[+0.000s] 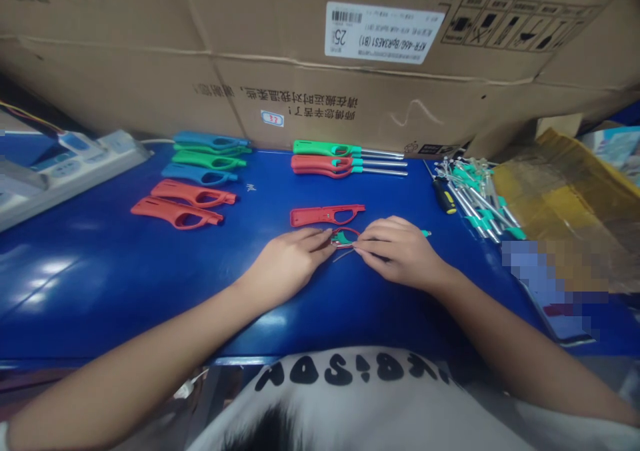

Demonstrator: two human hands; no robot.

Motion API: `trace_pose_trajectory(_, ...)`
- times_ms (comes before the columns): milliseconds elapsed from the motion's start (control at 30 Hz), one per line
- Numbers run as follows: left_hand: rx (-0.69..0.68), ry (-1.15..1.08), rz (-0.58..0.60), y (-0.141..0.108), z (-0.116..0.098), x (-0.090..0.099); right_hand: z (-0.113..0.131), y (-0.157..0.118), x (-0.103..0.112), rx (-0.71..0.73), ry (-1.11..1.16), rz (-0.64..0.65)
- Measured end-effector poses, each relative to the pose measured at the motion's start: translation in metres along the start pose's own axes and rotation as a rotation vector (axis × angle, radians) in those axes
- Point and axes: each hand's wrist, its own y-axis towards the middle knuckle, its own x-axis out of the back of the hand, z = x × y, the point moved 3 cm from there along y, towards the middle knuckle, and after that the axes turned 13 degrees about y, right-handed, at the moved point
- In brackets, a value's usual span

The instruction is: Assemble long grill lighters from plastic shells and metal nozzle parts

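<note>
A red lighter casing half (356, 231) lies low on the blue table, with a green trigger piece (342, 239) inside its loop. My left hand (290, 262) closes its fingers on the casing's left end, covering most of it. From the other side, my right hand (400, 251) pinches at the casing near the trigger; its fingertips hide what small part they touch. A thin grey strip (343, 256) sticks out just below the fingertips. A green tip (426, 233) shows beyond the right hand. Just behind the hands rests another red casing half (313, 216).
Red, blue and green lighter shells (177, 212) are stacked at left, near a white power strip (90, 161). Long-nosed lighters (315, 165) lie at the back. On the right are metal tubes with green parts (480, 204), a screwdriver (444, 196) and a taped box (565, 197). Cardboard (225, 57) walls the back.
</note>
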Motion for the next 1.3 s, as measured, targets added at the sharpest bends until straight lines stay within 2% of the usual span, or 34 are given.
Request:
trace_pose_trajectory(200, 0.056, 0.01, 0.006, -0.005, -0.005, 0.0, 0.003, -0.002, -0.004, -0.01, -0.107, 0.055)
trace_pose_trajectory(600, 0.11, -0.141, 0.002, -0.012, -0.001, 0.004, 0.007, 0.0, 0.0, -0.138, 0.001, 0.132)
trace_pose_trajectory(833, 0.134, -0.144, 0.028, -0.012, -0.001, 0.007, 0.006, 0.002, 0.001, -0.171, 0.043, 0.109)
trace_pose_trajectory(967, 0.154, -0.187, 0.0, -0.012, 0.0, 0.01, 0.006, 0.003, 0.001, -0.184, 0.03, 0.095)
trace_pose_trajectory(1300, 0.198, -0.25, 0.031, -0.011, 0.003, 0.012, 0.007, -0.001, 0.002, -0.198, 0.024, 0.124)
